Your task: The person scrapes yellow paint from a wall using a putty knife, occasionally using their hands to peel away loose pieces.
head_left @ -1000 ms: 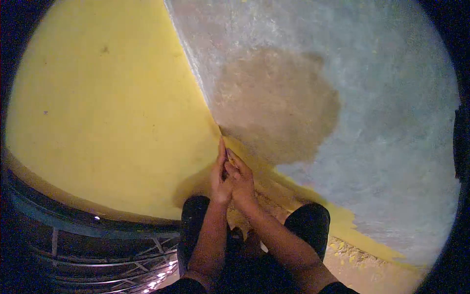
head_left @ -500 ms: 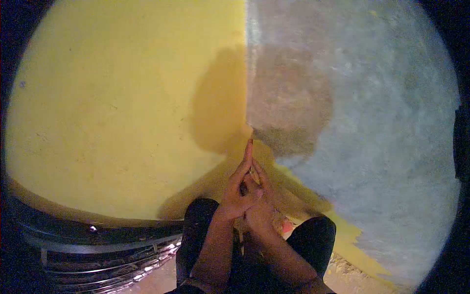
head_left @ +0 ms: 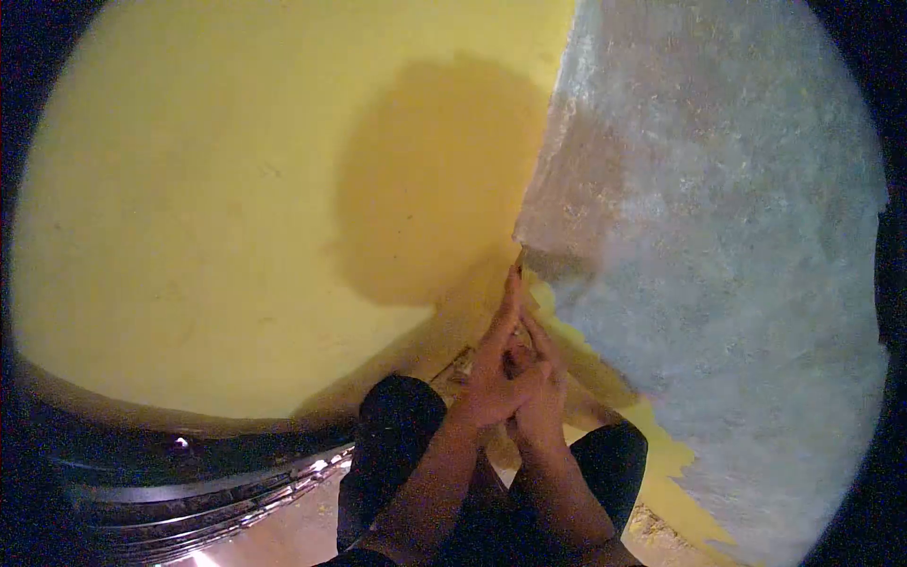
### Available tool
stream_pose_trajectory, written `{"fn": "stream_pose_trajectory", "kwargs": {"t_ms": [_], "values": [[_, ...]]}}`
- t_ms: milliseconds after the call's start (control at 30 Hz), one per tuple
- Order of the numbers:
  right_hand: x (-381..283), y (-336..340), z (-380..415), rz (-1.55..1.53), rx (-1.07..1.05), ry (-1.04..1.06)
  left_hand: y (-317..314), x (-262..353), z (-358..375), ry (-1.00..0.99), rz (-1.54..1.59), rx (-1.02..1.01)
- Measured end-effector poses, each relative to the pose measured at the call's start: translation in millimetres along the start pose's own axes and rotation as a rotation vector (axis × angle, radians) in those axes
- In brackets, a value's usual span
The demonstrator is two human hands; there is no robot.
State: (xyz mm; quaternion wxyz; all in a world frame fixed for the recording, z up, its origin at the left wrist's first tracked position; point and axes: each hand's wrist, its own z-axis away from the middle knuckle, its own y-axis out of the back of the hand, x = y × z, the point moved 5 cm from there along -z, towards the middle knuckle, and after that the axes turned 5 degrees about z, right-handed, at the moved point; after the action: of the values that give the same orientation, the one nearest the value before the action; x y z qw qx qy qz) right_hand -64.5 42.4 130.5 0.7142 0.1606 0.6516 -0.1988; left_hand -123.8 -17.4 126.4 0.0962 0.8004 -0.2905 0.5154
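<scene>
Both hands meet at the lower middle, close to a wall. My left hand has its index finger stretched up to the border between a smooth yellow area and a rough grey-blue area. My right hand presses against it, its fingers overlapping the left ones. Something small and thin, too blurred to name, shows at the fingertips by the lower end of the border. Whatever lies between the palms is hidden.
Dark-clad knees flank the forearms. Metal bars or rails lie at the lower left. Crumbly debris lies along the wall's foot at the lower right. A round head shadow falls across the yellow area.
Both hands have shifted a little to the right, still together. The view has turned, so the yellow and grey border now slants and stands further right, and the head shadow falls mostly on yellow.
</scene>
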Motion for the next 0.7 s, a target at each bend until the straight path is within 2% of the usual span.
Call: {"fn": "stream_pose_trajectory", "kwargs": {"t_ms": [133, 200, 233, 300, 333, 400, 467, 533, 567, 600, 667, 700], "values": [[22.2, 34.7, -30.2, -0.155, 0.069, -0.077, -25.4, -8.2, -3.4, 0.115, -0.159, 0.034], [21.8, 35.7, -54.4, -0.176, -0.096, -0.013, -27.1, -32.7, -4.5, 0.092, -0.205, 0.096], [33.8, 47.9, -58.9, -0.048, -0.079, 0.214, -31.4, -34.5, -3.9, 0.091, -0.198, 0.093], [58.3, 46.5, -57.5, -0.040, -0.044, 0.215, -29.1, -24.4, -0.6, -0.138, -0.009, 0.187], [71.1, 40.7, -54.7, -0.034, -0.008, 0.215, -24.4, -26.8, 1.9, -0.132, -0.007, 0.177], [82.9, 30.2, -44.1, -0.094, 0.057, 0.164, -14.2, -30.8, 6.3, -0.099, -0.030, 0.163], [69.5, 17.6, -28.3, -0.360, 0.014, -0.039, -12.8, -26.6, 13.6, -0.034, 0.029, 0.159], [60.2, 17.2, -19.7, -0.414, 0.034, -0.031, -15.1, -21.1, 15.5, 0.024, 0.072, 0.153], [55.8, 16.3, -13.2, -0.452, 0.049, -0.040, -18.0, -20.6, 17.2, 0.129, 0.050, 0.141], [49.1, 18.4, -4.3, -0.458, 0.049, -0.039, -21.7, -19.6, 22.9, 0.239, 0.030, 0.130], [42.2, 25.6, 8.4, -0.324, 0.070, -0.179, -31.8, -0.7, 30.1, 0.218, 0.019, 0.147], [43.3, 27.7, 7.9, -0.335, 0.069, -0.158, -32.7, 2.8, 27.7, 0.185, 0.012, 0.160]]}}
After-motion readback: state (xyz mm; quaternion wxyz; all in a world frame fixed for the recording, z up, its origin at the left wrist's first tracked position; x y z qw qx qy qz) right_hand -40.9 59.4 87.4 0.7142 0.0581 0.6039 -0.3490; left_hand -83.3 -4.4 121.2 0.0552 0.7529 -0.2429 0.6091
